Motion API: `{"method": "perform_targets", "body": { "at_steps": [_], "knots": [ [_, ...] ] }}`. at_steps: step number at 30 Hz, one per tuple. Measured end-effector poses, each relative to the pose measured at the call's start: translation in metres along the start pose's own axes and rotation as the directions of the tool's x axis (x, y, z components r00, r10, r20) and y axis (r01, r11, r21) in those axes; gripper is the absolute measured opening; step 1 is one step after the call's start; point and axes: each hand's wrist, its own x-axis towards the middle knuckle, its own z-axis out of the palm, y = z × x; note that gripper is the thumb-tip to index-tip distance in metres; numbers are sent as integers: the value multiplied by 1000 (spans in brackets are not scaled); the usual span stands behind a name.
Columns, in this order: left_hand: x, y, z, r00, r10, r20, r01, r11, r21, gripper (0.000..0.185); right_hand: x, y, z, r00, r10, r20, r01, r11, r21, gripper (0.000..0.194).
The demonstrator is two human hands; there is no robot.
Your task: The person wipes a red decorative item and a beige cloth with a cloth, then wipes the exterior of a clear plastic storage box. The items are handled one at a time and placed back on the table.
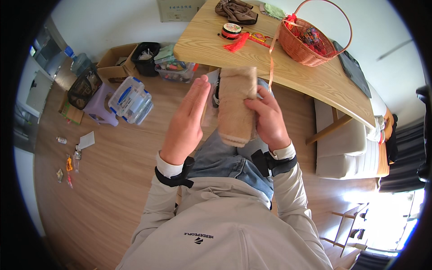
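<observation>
A folded tan plush cloth (237,108) is held upright in my right hand (271,116), the thumb on its face near the right edge. Just left of the cloth, my left hand (188,119) is raised with its fingers straight and close together, holding nothing that I can see. Behind the cloth, a clear plastic bag (211,113) shows in part; what bears it is hidden. Beyond my hands is the wooden table (202,50), with a red rattle drum (231,31), a wicker basket (305,50) of red items and a brown patterned cloth bag (236,11) on it.
At the left stand a clear lidded box (131,101), a purple stool (101,104) with a black basket, a cardboard box (116,60) and a black bin (145,59). Wrappers (69,163) lie on the floor. A pale sofa (341,152) is at the right, beyond the table leg (329,130).
</observation>
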Motion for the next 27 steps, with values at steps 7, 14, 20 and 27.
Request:
{"method": "perform_targets", "body": {
  "at_steps": [7,14,20,27],
  "knots": [
    [-1,2,15,994,46,98,-67,973,219,73,-3,4,18,992,7,126,-14,998,55,43],
    [2,-4,19,997,39,72,-57,960,275,66,-9,-6,14,991,-4,130,-12,992,125,43],
    [-8,-19,9,994,-106,15,105,992,63,89,-14,-23,13,993,-73,95,51,975,217,40],
    [-1,-2,-3,978,-208,-10,208,978,-29,109,-1,2,9,1000,16,13,-17,997,80,37]
  ]
}}
